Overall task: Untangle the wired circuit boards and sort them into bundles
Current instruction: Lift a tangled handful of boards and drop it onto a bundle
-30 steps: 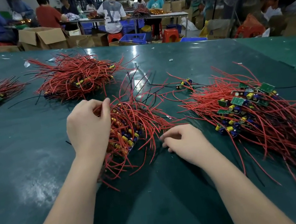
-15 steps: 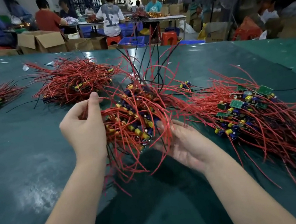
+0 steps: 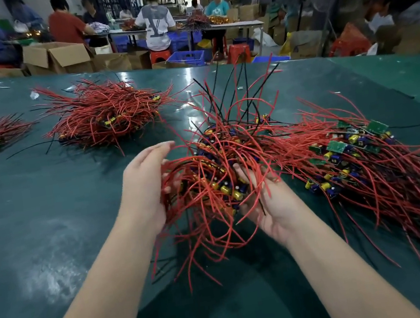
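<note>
Gathering step: the left hand [image 3: 143,188] and right hand [image 3: 273,203], fingers straight and spread, cradle a clump of wired boards [image 3: 214,177] above the green desk [image 3: 33,214], between a sorted bundle [image 3: 105,115] and the unsorted heap [image 3: 362,156]. Next move probably requires aligning the wires before laying the clump down.

Both forearms bare, no sleeves or jewellery.
</note>
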A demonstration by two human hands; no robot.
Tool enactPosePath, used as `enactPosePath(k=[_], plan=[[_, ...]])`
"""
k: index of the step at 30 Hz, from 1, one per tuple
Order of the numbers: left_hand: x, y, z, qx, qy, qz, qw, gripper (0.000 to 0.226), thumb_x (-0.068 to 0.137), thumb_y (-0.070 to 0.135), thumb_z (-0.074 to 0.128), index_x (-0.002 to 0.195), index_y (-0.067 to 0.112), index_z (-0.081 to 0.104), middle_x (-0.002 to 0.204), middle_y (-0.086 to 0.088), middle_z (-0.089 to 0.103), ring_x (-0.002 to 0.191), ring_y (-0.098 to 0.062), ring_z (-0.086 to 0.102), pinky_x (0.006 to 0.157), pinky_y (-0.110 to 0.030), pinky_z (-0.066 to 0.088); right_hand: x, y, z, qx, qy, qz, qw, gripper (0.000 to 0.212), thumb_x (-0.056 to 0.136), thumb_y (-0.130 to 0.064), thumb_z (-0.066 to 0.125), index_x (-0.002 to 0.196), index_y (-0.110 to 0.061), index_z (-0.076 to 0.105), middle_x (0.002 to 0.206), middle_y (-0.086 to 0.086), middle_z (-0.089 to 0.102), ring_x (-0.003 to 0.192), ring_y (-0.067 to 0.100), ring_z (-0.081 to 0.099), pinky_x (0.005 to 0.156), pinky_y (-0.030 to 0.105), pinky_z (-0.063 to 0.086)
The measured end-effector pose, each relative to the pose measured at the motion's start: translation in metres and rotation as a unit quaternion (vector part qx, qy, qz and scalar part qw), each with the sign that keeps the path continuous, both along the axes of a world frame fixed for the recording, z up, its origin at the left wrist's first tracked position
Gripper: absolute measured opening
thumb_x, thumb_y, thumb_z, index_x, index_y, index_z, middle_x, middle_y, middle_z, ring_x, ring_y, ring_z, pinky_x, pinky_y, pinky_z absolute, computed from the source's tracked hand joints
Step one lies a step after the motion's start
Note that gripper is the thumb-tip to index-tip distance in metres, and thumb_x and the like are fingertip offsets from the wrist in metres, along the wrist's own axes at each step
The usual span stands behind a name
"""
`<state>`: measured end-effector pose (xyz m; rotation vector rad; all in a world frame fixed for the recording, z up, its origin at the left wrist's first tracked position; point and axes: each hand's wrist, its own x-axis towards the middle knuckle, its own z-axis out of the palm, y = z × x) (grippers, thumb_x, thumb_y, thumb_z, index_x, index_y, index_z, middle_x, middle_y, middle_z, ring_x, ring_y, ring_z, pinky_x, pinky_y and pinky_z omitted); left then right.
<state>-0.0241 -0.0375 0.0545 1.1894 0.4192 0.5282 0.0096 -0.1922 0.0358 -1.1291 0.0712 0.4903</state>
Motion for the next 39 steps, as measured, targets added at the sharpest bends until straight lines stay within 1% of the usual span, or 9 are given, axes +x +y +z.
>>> enactPosePath(k=[6,12,16,20,23,26,28,30,39], plan=[[-0.008,0.022,0.011,0.053,0.113,-0.17,0.977,0.021,0.095,0.023,0.049,0.099,0.018,0.069,0.067,0.002,0.061,0.052,-0.01,0.065,0.048,-0.012,0.047,0.008,-0.013,0.002,-0.03,-0.021,0.016,0.999,0.015,0.096,-0.013,0.053,0.102,-0.012,0.066,0.066,-0.012,0.072,0.04,0.0,0.057,0.035,0.014,0.043],[-0.006,0.027,0.008,0.027,0.128,-0.193,0.972,0.021,0.094,0.021,0.049,0.089,0.017,0.069,0.084,-0.005,0.067,0.075,-0.015,0.062,0.074,-0.026,0.051,0.014,-0.021,0.0,-0.04,-0.027,0.056,0.997,0.017,0.098,-0.017,0.05,0.099,-0.014,0.066,0.065,-0.004,0.069,0.054,0.014,0.062,0.048,0.025,0.052],[-0.012,0.016,0.011,-0.027,0.068,-0.323,0.944,0.029,0.082,0.01,0.048,0.082,0.013,0.077,0.075,-0.004,0.073,0.058,-0.011,0.067,0.053,-0.018,0.053,0.01,-0.023,0.006,-0.003,-0.015,0.089,0.996,0.026,0.097,-0.011,0.048,0.079,-0.012,0.067,0.055,0.0,0.066,0.047,0.012,0.062,0.042,0.024,0.051],[-0.008,0.012,0.005,-0.006,0.058,-0.321,0.945,0.035,0.075,0.002,0.056,0.109,0.003,0.064,0.09,-0.017,0.068,0.063,-0.018,0.063,0.061,-0.026,0.054,0.011,-0.024,0.006,-0.005,-0.002,0.077,0.997,0.045,0.096,-0.01,0.05,0.059,-0.017,0.074,0.057,-0.002,0.064,0.051,0.013,0.056,0.049,0.025,0.053],[-0.007,0.01,0.0,-0.015,0.069,-0.329,0.942,0.04,0.066,0.004,0.059,0.105,0.0,0.06,0.082,-0.017,0.066,0.055,-0.017,0.064,0.055,-0.025,0.055,0.008,-0.025,0.008,-0.032,0.01,0.06,0.998,0.037,0.097,-0.007,0.049,0.065,-0.013,0.066,0.037,-0.004,0.046,0.03,0.005,0.041,0.033,0.017,0.04],[-0.006,0.012,-0.001,-0.023,0.072,-0.342,0.937,0.023,0.08,-0.001,0.049,0.092,0.005,0.068,0.073,-0.011,0.069,0.055,-0.015,0.064,0.057,-0.023,0.055,0.005,-0.027,0.013,-0.019,0.009,0.057,0.998,0.035,0.098,-0.005,0.046,0.067,-0.01,0.061,0.031,-0.006,0.046,0.023,0.003,0.037,0.028,0.012,0.033],[-0.005,0.012,-0.002,-0.035,0.065,-0.329,0.942,0.036,0.087,-0.001,0.041,0.075,0.009,0.074,0.069,-0.007,0.068,0.056,-0.013,0.064,0.057,-0.022,0.054,0.005,-0.028,0.015,0.004,0.012,0.059,0.998,0.049,0.096,-0.003,0.046,0.052,-0.01,0.068,0.036,-0.005,0.053,0.024,0.003,0.043,0.028,0.012,0.034],[-0.006,0.009,-0.002,-0.007,0.053,-0.336,0.94,0.027,0.084,-0.004,0.045,0.083,0.004,0.072,0.075,-0.01,0.069,0.061,-0.016,0.064,0.059,-0.024,0.055,0.005,-0.028,0.015,-0.004,0.007,0.061,0.998,0.057,0.095,-0.002,0.047,0.042,-0.012,0.066,0.035,-0.004,0.052,0.024,0.004,0.042,0.028,0.012,0.033],[-0.006,0.003,-0.007,0.049,0.073,-0.32,0.943,0.018,0.059,0.012,0.073,0.077,0.008,0.073,0.074,-0.008,0.071,0.059,-0.015,0.066,0.061,-0.026,0.057,0.001,-0.03,0.017,-0.048,-0.024,0.097,0.994,0.02,0.091,0.0,0.051,0.074,-0.009,0.056,0.026,-0.003,0.037,0.019,0.005,0.035,0.027,0.012,0.03]])
